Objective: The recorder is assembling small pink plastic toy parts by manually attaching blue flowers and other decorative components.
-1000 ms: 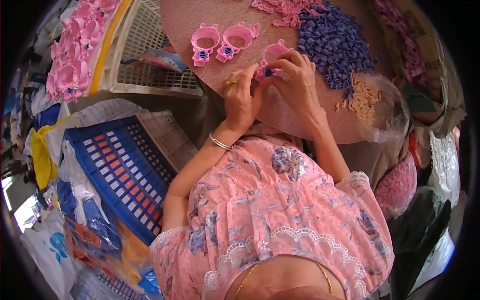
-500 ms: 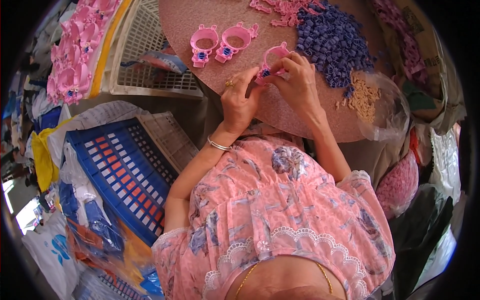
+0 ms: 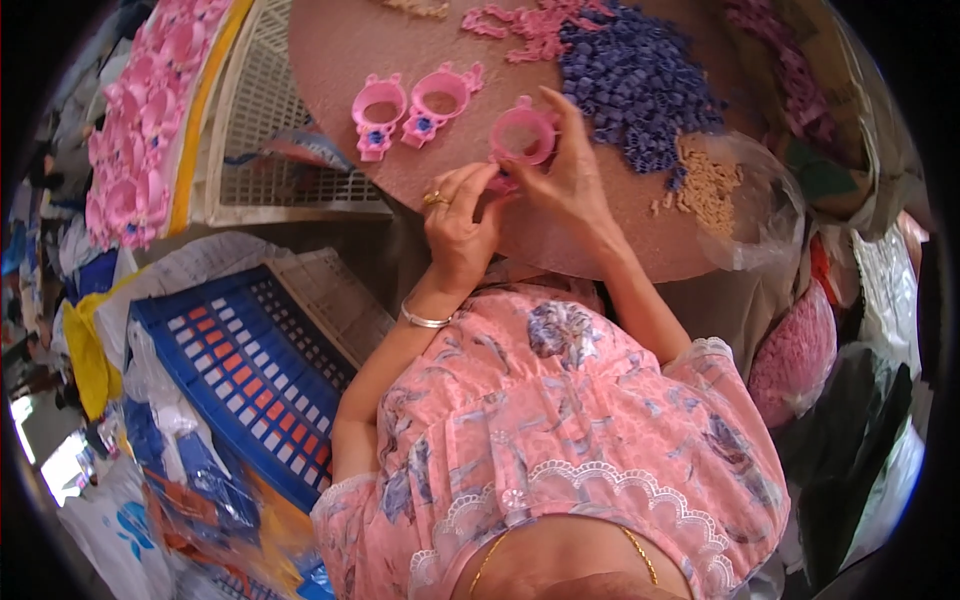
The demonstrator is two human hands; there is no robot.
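Observation:
A pink plastic ring piece [image 3: 524, 137] with small ears is held between my hands above the near edge of the round table. My left hand [image 3: 462, 212] pinches its lower end, where the fingers hide most of the detail. My right hand [image 3: 572, 178] grips the same piece from the right, thumb across its lower part and index finger stretched up beside the ring. Two similar ring pieces, one at the left [image 3: 379, 115] and one beside it [image 3: 438, 100], lie on the table, each with a blue part at its base.
A blue heap of small parts [image 3: 640, 85] covers the table's right side. Beyond my hands are pink parts [image 3: 535, 30]; beige parts [image 3: 708, 190] lie by a clear bag [image 3: 770, 215]. At left stand a white crate [image 3: 265, 195], a tray of pink pieces [image 3: 150, 150] and a blue basket [image 3: 160, 310].
The ring piece has tilted so its opening faces up more. My right hand's index finger has straightened and spread from the thumb. The view has shifted slightly.

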